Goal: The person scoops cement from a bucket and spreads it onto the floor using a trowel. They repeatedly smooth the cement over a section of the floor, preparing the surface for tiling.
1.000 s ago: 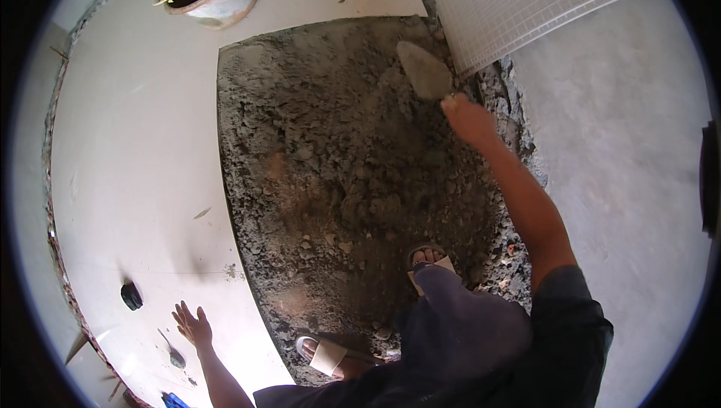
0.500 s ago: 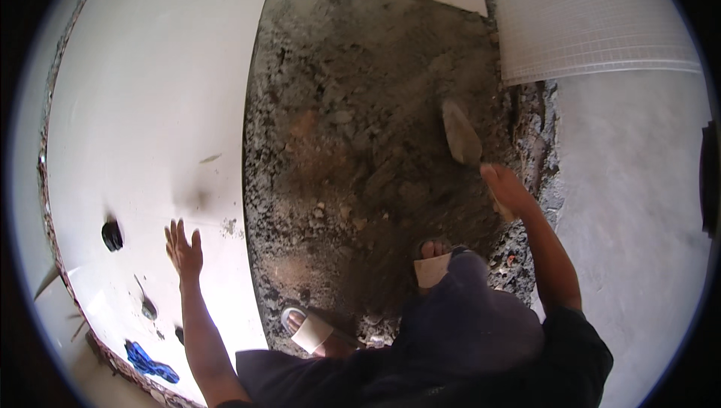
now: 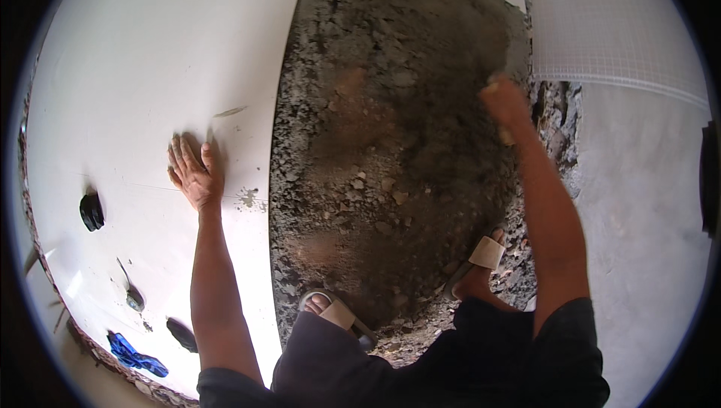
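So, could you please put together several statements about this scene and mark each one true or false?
1. The left hand has its fingers spread over the pale slab. True.
2. The right hand is empty. False: it is closed around a pale handle.
3. A blue crumpled item lies at the lower left. True.
4. The sandals have black straps. False: the straps are beige.
5. A grid-patterned panel shows at the upper right. True.
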